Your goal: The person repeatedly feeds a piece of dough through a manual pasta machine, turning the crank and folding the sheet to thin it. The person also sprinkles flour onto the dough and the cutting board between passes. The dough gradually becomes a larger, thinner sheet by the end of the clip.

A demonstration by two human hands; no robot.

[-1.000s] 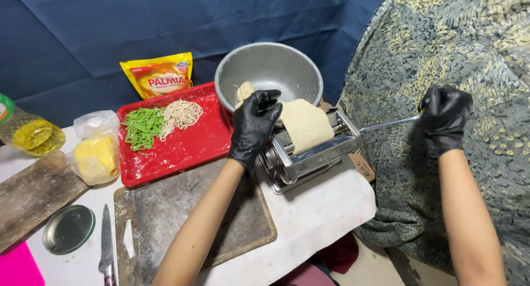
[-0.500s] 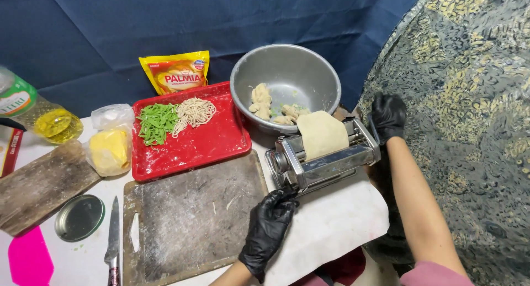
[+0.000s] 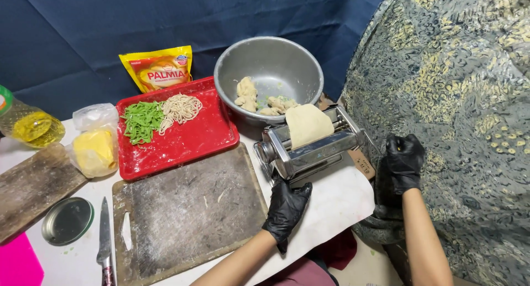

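Both hands, left (image 3: 286, 210) and right (image 3: 404, 163), wear black gloves. Pale cream dough sheet (image 3: 307, 124) sits on the silver pasta machine (image 3: 312, 148). Far left, the red tray (image 3: 187, 145) bears green noodles (image 3: 141, 121) and beige noodles (image 3: 180, 107). Grey metal bowl (image 3: 270, 60); yellow pouch (image 3: 159, 69); navy backdrop (image 3: 83, 27).

1. There is a single view, from a camera worn on the person's head; no second view shares the scene with it.
2. It looks steeply down and forward over the near edge of the white table (image 3: 342, 200), towards the dark blue cloth (image 3: 110, 21) hung behind the far edge.
3. It sits close, at arm's length: both forearms enter from the bottom of the picture.
4. The table's left part runs out of the picture; its near right corner lies below the middle.
5. A patterned cloth (image 3: 458, 87) fills the right side.
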